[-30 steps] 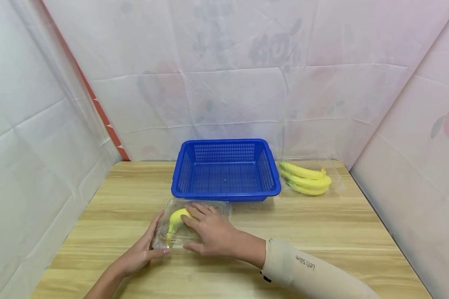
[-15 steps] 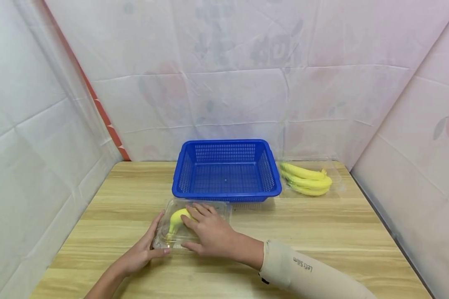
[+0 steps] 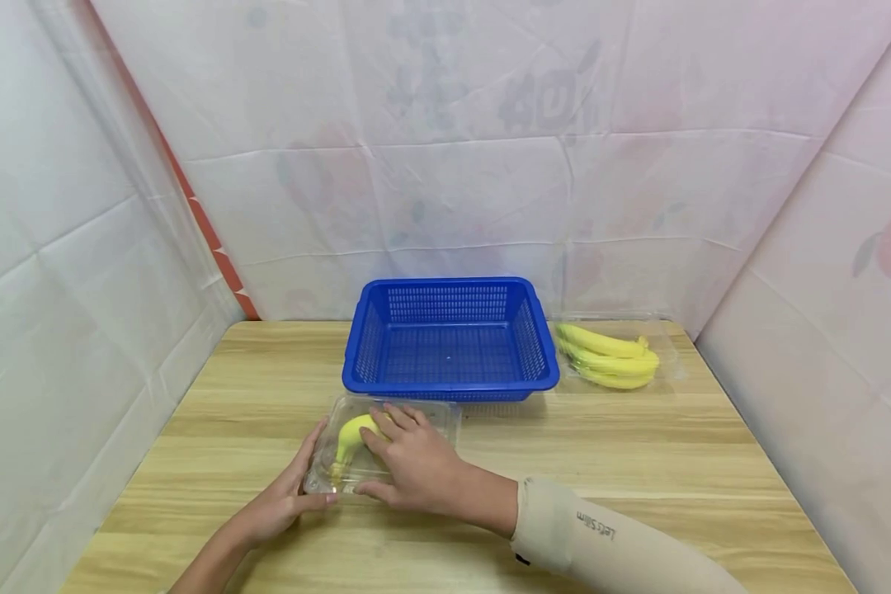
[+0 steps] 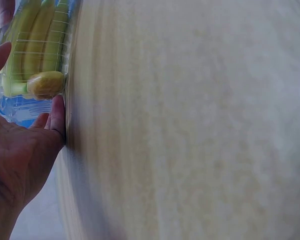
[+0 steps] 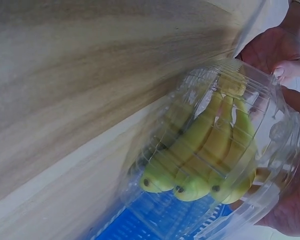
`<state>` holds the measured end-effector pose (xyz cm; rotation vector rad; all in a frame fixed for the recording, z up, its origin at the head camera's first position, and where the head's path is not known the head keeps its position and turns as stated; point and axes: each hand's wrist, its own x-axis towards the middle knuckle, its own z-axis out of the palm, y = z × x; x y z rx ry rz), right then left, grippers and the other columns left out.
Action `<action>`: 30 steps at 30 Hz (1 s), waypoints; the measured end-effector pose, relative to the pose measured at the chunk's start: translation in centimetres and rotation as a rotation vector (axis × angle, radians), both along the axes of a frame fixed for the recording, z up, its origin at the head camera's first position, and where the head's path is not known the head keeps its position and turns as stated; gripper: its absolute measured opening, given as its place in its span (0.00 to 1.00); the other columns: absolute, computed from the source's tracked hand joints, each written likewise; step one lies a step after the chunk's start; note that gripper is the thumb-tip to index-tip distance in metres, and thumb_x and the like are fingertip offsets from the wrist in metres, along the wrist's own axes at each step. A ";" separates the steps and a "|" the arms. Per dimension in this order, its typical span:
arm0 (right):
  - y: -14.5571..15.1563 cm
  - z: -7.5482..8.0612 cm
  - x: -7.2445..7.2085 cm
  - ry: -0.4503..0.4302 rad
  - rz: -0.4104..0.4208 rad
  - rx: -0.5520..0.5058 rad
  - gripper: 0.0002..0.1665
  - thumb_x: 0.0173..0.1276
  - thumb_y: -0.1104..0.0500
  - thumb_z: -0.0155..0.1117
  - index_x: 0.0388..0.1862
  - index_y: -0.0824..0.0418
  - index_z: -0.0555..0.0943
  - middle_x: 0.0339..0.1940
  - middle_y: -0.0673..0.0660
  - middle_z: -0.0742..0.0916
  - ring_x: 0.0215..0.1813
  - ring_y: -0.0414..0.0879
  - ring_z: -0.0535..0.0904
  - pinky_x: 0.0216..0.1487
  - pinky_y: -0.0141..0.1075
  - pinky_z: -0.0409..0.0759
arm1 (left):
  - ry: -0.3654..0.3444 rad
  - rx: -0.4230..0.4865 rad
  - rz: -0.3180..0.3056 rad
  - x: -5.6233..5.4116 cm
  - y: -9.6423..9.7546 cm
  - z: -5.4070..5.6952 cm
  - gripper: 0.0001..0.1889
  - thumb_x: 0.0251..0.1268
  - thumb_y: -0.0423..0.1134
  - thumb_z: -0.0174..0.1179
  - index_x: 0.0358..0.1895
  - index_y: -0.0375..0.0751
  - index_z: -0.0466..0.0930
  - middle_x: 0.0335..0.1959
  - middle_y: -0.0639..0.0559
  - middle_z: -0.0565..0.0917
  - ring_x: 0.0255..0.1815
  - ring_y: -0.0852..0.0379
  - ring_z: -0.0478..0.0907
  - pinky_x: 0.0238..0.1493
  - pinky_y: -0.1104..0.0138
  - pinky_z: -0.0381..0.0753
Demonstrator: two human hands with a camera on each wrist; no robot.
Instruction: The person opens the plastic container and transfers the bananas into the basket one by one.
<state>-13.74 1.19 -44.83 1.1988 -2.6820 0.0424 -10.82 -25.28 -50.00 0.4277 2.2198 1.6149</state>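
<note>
A clear plastic clamshell box (image 3: 445, 417) with a bunch of bananas (image 3: 351, 437) inside lies on the table in front of the basket. My left hand (image 3: 280, 499) is at its left end, the fingers straight along the side and the thumb at the front corner. Spread over the top, my right hand (image 3: 419, 466) presses on the lid and hides part of the bananas. In the right wrist view the banana tips (image 5: 180, 190) show through the ribbed box wall (image 5: 165, 135). From the left wrist, the stem end (image 4: 46, 84) shows close to my left fingertips (image 4: 58, 105).
A blue plastic basket (image 3: 449, 388) with nothing in it stands at the back middle of the wooden table (image 3: 609, 445). To its right lies a second clear box (image 3: 667, 346) with several bananas (image 3: 612, 363) in it. White printed sheets (image 3: 460, 190) hang around the table.
My right hand and forearm have shifted slightly to the left over the lid. The left hand and the box stay nearly where they were.
</note>
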 end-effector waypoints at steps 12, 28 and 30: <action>-0.3 0.0 0.0 0.088 0.008 0.016 0.44 0.76 0.23 0.53 0.74 0.51 0.81 0.77 0.58 0.82 0.77 0.55 0.79 0.75 0.51 0.80 | -0.055 0.010 0.007 0.0 0.1 0.1 0.61 0.71 0.39 0.66 0.88 0.51 0.21 0.89 0.35 0.24 0.88 0.26 0.24 0.78 0.26 0.27; -0.4 0.2 0.0 0.088 0.021 0.028 0.41 0.80 0.26 0.48 0.74 0.52 0.80 0.77 0.60 0.81 0.77 0.56 0.79 0.75 0.51 0.81 | -0.117 0.030 -0.002 -0.2 0.1 0.2 0.62 0.72 0.39 0.64 0.87 0.51 0.17 0.88 0.39 0.19 0.88 0.27 0.18 0.78 0.25 0.23; -0.4 0.2 0.0 0.089 0.023 0.024 0.41 0.81 0.26 0.48 0.74 0.52 0.80 0.77 0.60 0.81 0.77 0.56 0.79 0.75 0.51 0.81 | -0.121 0.033 -0.003 -0.2 0.0 0.1 0.62 0.72 0.38 0.64 0.87 0.52 0.17 0.88 0.40 0.18 0.88 0.27 0.18 0.78 0.25 0.23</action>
